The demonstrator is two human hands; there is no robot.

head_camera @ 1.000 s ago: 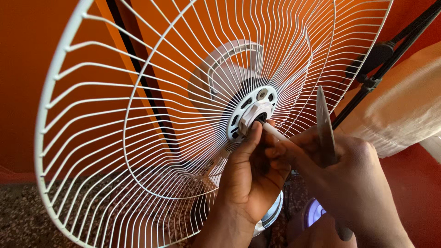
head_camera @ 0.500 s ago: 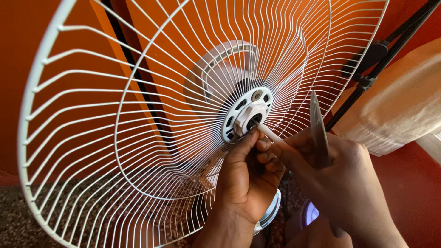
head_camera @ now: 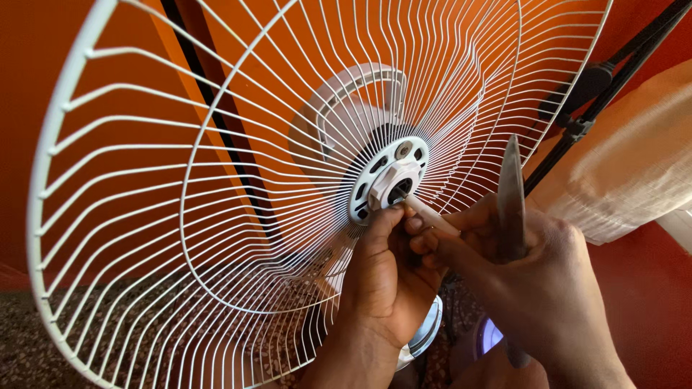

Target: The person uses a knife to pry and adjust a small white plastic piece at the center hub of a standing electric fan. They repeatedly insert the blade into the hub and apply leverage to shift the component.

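A white wire fan guard (head_camera: 216, 216) fills most of the view, a shallow dish of thin radial wires crossed by two heavier rings and tilted toward the camera. At its centre sits a round white plastic hub (head_camera: 389, 180) with dark slots and a raised nut in the middle. There is one guard, one hub, and two hands at work. The left hand (head_camera: 386, 281) reaches up from below, its grip closed with thumb and fingertips pinching the lower edge of the hub. The right hand (head_camera: 533, 288), just right of the left and touching it, is closed on a pale rod-like tool (head_camera: 431, 214) whose tip meets the hub's centre; a single flat metal blade (head_camera: 510, 198) stands upright out of the same fist. Above and to the right of the hands, one black stand pole (head_camera: 605, 94) slants across, with a pale cloth-covered object (head_camera: 634, 166) behind it. An orange wall (head_camera: 108, 108) shows through the wires.
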